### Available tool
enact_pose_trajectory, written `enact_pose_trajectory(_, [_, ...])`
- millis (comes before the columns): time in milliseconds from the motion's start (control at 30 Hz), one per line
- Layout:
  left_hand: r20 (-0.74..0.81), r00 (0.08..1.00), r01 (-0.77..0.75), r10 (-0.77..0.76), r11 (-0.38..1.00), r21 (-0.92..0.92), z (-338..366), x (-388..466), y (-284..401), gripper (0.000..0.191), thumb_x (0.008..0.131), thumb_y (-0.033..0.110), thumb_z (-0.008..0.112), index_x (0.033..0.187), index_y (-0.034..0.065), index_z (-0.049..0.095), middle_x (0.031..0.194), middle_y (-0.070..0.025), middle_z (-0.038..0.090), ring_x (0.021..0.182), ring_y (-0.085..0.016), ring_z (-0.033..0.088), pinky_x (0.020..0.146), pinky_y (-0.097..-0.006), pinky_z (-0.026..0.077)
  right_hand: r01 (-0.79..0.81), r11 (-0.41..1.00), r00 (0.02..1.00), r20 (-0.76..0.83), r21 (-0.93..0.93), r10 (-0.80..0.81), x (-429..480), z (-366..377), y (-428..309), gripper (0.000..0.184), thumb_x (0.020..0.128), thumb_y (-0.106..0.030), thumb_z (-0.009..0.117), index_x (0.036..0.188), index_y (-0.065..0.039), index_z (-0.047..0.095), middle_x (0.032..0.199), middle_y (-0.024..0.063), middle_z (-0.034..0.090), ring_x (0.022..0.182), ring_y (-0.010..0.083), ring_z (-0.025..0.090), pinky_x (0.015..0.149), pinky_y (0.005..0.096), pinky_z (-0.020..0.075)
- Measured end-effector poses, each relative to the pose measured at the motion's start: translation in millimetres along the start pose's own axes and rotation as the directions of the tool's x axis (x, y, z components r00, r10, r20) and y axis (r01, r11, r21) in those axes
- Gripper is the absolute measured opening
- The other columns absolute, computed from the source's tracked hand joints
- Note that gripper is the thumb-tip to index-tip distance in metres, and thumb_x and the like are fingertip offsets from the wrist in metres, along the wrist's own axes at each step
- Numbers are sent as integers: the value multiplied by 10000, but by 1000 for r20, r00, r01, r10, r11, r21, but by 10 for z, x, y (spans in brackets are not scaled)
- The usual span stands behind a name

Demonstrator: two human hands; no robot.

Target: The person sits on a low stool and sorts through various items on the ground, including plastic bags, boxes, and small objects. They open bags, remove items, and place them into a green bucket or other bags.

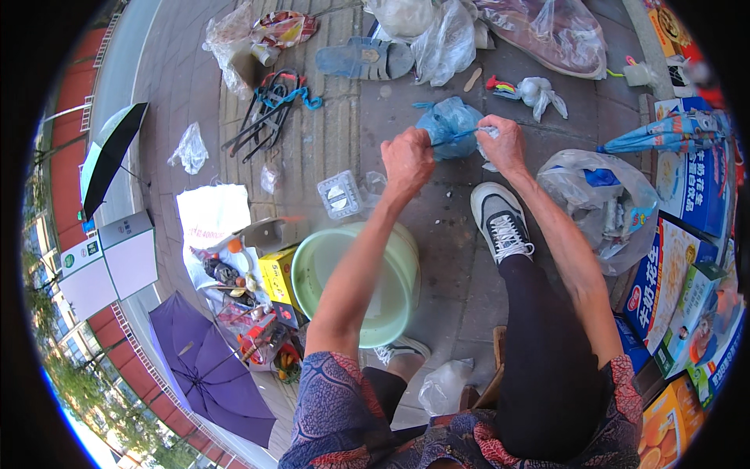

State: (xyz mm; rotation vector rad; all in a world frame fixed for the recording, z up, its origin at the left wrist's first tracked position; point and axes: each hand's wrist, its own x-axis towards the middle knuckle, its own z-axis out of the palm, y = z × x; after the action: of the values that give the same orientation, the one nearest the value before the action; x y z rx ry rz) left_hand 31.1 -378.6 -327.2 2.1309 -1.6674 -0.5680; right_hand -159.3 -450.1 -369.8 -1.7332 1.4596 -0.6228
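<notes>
My left hand (pixel 409 155) is closed on one end of a stretched blue plastic strip, which looks like part of the bag behind it. My right hand (pixel 504 145) pinches the other end, with a bit of crumpled whitish plastic or paper (pixel 487 142) by its fingers. Between and just beyond both hands sits a filled blue plastic bag (pixel 454 114); what it contains cannot be made out. Below my left forearm stands a pale green plastic tub (pixel 351 281) with cloudy water in it.
A clear punnet (pixel 340 194), a blue sandal (pixel 364 60) and a folded luggage cart (pixel 272 114) lie on the paving. To the right stand a clear bag of items (pixel 603 217), a folded umbrella (pixel 662 135) and printed cartons (pixel 653 287). An open purple umbrella (pixel 205 369) rests at left.
</notes>
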Motion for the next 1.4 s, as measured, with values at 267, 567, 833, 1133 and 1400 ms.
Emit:
enact_pose_trajectory(267, [-22,999,-45,41,973,-227,103,-37,-33,104,702,80,695,786,23,669,801,-135,655,755,-279,648,700,-377,497,271,957,961,83,-99,-263,-153,-14,-175,235,761,-187,656,984,-120,686,885,137,687,858,327,651,738,426,507])
enact_pose_trajectory(567, [-97,994,2,-41,927,-375,253,-54,-8,265,714,93,712,965,27,661,901,-138,667,756,-257,649,717,-365,506,172,983,966,206,-61,-157,-172,104,-262,169,756,-208,661,882,-95,663,839,149,673,820,362,640,702,453,501])
enact_pose_trajectory(833, [101,990,129,-102,943,-308,259,-79,-9,179,724,126,698,881,42,678,786,-128,668,820,-273,633,747,-403,470,425,888,902,160,-177,-400,-200,120,-303,103,755,-133,650,833,-72,623,838,110,648,834,330,622,689,449,510])
enact_pose_trajectory(1133, [14,970,-244,244,961,133,245,-9,175,33,763,19,557,753,48,544,750,-113,601,825,-323,588,852,-489,356,380,876,924,170,-297,-343,-127,143,-271,87,741,-46,611,818,-19,581,853,157,637,842,347,607,709,452,511])
enact_pose_trajectory(1400, [-29,968,-248,251,966,68,187,-82,147,32,772,29,550,770,61,556,746,-115,600,788,-328,590,909,-496,344,235,907,972,59,-350,-229,30,33,-25,76,739,-50,599,811,-29,611,837,184,646,806,382,624,691,466,513])
